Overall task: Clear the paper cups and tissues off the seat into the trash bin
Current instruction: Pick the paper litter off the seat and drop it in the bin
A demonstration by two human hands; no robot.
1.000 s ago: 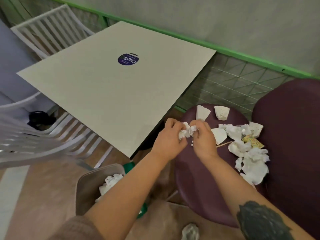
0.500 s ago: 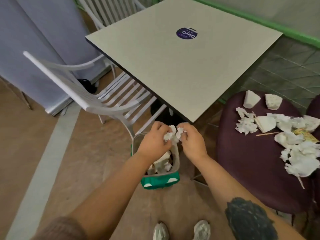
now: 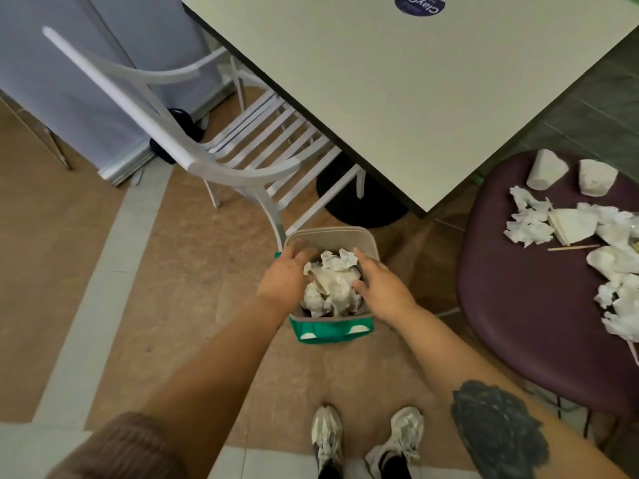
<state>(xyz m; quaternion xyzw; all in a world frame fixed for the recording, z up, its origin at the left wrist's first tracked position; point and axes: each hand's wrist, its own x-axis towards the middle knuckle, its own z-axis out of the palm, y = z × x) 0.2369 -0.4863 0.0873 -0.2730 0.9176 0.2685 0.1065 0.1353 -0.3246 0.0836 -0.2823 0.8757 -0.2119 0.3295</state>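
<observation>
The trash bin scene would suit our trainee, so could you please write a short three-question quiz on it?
1. True or false: the green trash bin with a grey rim stands on the white slatted chair.
2. What do the left hand and right hand hover over?
3. Where do the two white paper cups lie: A) beige square table, B) purple cushioned seat, C) floor?

Key: 1 false; 2 the crumpled white tissues in the bin; 3 B.
</observation>
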